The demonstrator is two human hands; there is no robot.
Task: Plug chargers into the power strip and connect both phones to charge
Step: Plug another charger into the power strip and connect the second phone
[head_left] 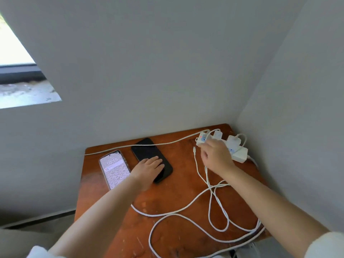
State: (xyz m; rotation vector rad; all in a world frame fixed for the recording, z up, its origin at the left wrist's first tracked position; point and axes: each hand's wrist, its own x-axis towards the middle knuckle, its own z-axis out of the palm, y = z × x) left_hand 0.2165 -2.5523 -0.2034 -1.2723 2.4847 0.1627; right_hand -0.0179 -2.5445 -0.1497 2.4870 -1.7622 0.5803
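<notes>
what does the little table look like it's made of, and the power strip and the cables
Table: looks like reddish-brown wood with a worn varnish; pale scuffs and scratches show near the front edge.
Power strip: seemingly white moulded plastic, smooth and matte.
Cables: white, flexible, probably rubbery plastic sheathing, judging by their loose loops; any weave is too fine to tell.

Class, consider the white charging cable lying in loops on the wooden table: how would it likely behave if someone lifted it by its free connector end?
The white charging cable would probably be floppy: it already lies in slack, crossing loops. The loops might snag on each other, since they overlap near the right hand. It looks thin, so likely light, and it may drag across the table rather than lift cleanly.
</notes>
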